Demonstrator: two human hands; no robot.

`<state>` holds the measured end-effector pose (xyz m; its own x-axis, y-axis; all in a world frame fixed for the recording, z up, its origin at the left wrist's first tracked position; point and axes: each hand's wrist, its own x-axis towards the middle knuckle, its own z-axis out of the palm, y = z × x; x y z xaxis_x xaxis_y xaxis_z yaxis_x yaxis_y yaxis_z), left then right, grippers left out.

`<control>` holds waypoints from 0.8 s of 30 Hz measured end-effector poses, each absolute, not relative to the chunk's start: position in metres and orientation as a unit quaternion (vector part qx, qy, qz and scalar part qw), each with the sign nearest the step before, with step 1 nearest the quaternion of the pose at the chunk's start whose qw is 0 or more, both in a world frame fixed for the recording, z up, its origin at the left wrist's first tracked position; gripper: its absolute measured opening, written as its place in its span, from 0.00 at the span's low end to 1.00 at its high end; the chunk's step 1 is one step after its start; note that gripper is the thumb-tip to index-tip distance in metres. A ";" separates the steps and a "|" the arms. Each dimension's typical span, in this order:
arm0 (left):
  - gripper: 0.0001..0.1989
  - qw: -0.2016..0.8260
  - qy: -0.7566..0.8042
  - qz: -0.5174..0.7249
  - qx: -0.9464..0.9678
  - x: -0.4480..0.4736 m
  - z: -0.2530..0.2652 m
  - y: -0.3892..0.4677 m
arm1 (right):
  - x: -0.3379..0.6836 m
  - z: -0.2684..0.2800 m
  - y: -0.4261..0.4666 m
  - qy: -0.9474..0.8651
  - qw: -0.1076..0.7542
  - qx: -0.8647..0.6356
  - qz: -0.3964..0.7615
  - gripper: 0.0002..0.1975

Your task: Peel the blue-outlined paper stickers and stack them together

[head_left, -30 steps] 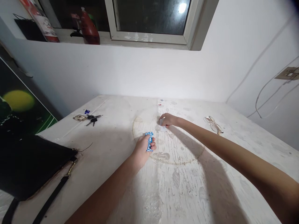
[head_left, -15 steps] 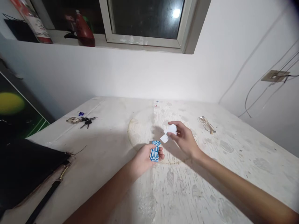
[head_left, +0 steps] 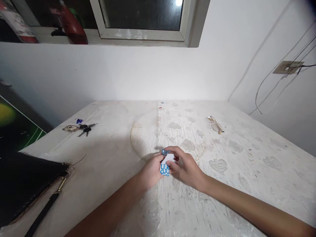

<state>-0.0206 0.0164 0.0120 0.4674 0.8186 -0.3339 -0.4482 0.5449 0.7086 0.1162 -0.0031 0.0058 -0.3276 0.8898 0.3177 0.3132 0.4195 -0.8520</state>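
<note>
- head view: both hands are together near the middle of a whitish, worn table, busy with a small bunch of flat pieces
- left hand is closed around the blue-and-white pieces, thumb on the side nearest the right hand, outlined blocky pattern facing up
- right hand is right up against it, pinching a white piece between thumb and fingers. it lies over part of the blue pattern, and i can't tell if it's one piece or a couple
- more blue print pokes out past the white bit on the far side
- faint yellowish ring mark on the surface, the hands are by its near side
- farther back, close to the wall, a red scrap and a small marked scrap lie near each other
- over to the right, some folded glasses
- on the left, keys with a pale fob, plus a crumpled blue bit just beside them
- black bag at the near left, strap clipped on
- up top, a window with a red bottle on the sill, and a wall socket with wires off to the right
</note>
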 end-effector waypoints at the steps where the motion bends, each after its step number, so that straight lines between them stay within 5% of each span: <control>1: 0.03 0.811 0.333 0.394 0.274 -0.020 0.012 0.016 | 0.116 0.006 -0.002 -0.706 0.418 -0.408 0.400 0.15; 5: 0.04 0.809 0.344 0.396 0.264 -0.018 0.013 0.017 | 0.117 0.010 0.001 -0.569 0.462 -0.382 0.564 0.15; 11: 0.10 0.795 0.366 0.401 0.269 -0.020 0.020 0.017 | 0.125 0.020 0.008 -0.466 0.480 -0.356 0.653 0.13; 17: 0.19 0.784 0.383 0.398 0.283 -0.023 0.020 0.017 | 0.131 0.025 0.011 -0.481 0.474 -0.392 0.625 0.10; 24: 0.17 0.806 0.348 0.399 0.265 -0.024 0.012 0.018 | 0.132 0.030 0.014 -0.519 0.473 -0.448 0.553 0.10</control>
<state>-0.0244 0.0182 0.0116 0.4389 0.8282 -0.3485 -0.4591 0.5401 0.7053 0.1319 0.0140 0.0298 -0.1501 0.9887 -0.0048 -0.0585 -0.0137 -0.9982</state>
